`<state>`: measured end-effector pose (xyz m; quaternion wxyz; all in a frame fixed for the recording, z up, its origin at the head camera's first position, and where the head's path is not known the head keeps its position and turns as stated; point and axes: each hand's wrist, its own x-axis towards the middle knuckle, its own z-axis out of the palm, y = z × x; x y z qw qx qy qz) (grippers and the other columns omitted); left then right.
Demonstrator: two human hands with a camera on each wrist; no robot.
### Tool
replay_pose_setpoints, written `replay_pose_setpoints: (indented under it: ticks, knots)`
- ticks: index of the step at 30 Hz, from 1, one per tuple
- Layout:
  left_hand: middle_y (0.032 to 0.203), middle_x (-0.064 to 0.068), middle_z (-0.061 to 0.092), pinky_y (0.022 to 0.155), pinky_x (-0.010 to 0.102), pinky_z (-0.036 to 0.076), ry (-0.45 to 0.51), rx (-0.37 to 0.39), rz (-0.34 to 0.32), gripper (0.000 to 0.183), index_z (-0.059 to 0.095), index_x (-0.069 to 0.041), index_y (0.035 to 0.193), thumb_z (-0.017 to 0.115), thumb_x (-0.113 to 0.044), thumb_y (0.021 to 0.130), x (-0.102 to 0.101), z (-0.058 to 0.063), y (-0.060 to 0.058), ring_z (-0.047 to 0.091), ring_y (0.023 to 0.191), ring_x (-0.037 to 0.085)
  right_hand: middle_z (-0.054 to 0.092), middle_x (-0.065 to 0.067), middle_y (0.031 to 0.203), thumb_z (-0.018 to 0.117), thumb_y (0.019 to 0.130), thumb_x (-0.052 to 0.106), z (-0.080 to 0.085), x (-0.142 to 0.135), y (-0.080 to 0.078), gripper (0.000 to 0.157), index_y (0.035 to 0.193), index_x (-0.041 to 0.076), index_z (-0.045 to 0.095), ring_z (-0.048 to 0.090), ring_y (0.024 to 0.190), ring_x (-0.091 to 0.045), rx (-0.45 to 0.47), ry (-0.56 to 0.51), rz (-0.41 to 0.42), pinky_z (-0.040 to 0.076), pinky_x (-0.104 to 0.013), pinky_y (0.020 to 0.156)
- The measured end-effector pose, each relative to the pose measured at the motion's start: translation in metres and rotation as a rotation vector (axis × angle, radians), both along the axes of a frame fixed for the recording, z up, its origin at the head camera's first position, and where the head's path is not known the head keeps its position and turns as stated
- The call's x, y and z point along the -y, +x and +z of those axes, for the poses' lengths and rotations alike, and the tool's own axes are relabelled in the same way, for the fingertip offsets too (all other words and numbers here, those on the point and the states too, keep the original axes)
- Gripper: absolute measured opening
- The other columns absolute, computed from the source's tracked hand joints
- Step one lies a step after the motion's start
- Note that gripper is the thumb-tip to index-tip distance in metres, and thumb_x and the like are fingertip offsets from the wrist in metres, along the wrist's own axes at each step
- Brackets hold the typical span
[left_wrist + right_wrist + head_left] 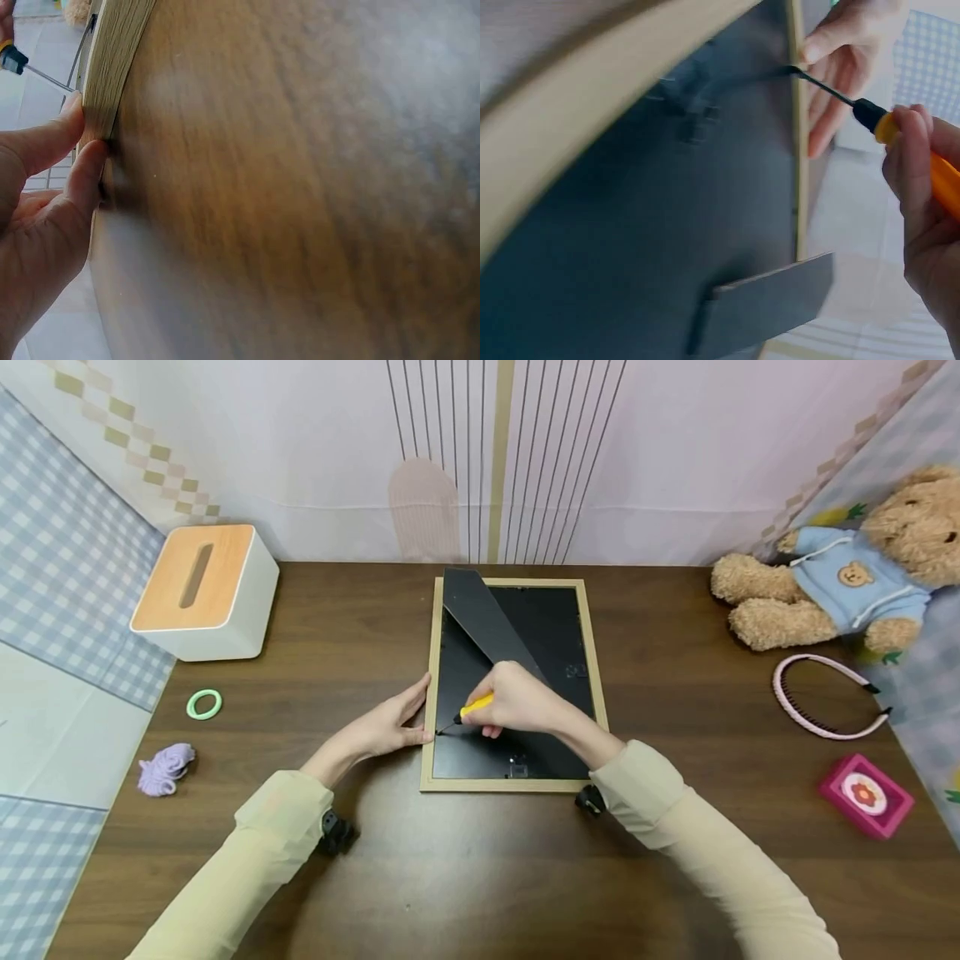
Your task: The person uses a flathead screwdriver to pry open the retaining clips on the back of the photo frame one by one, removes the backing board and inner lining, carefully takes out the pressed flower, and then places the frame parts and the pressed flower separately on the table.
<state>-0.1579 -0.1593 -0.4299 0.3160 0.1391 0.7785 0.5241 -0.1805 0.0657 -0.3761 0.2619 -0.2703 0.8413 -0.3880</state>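
Head: your right grip (519,697) pinches the screwdriver (477,705)
Left wrist: your left grip (46,229), fingers spread, touches the picture frame (114,64)

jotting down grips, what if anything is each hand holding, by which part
The right hand grips a screwdriver by its yellow handle; the left hand touches the left edge of the frame.

The screwdriver (477,705) in the right hand (517,697) is yellow and black. Below that hand, the frame (592,652) has a black back (551,627) and pale, wood-grained border (502,786)
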Motion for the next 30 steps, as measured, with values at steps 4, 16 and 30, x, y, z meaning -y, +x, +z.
replay_pose_setpoints:
  ticks: [4,16,30]
  knots:
    - [0.156,0.018,-0.004,0.111,0.043,0.029,-0.010,0.000,-0.001,0.091,-0.006,-0.004,0.149,0.061,0.000,0.086,0.000,0.002,0.000,0.003,0.144,0.030,0.067,-0.004,0.059,0.069,0.081,0.009,0.011,0.010,-0.004,0.010,0.084,0.001,0.074,0.061,0.047,-0.008,-0.041,0.064,0.066,0.056,-0.026,0.053]
    - [0.154,0.022,-0.006,0.112,0.046,0.023,0.013,-0.026,-0.011,0.088,-0.005,0.003,0.147,0.059,0.004,0.086,-0.001,-0.001,-0.003,0.002,0.143,0.035,0.065,-0.007,0.051,0.063,0.082,0.003,0.032,0.034,-0.002,0.022,0.063,-0.001,0.071,0.058,0.040,-0.006,-0.189,0.169,0.198,0.049,-0.016,0.049]
    - [0.156,0.016,-0.005,0.113,0.044,0.022,0.018,0.021,0.013,0.089,-0.006,-0.004,0.149,0.058,0.002,0.087,-0.003,0.002,0.000,0.002,0.144,0.031,0.072,-0.014,0.079,0.070,0.081,0.012,0.001,-0.008,-0.013,0.015,0.091,0.001,0.073,0.066,0.055,-0.010,0.085,0.032,0.017,0.058,-0.030,0.060]
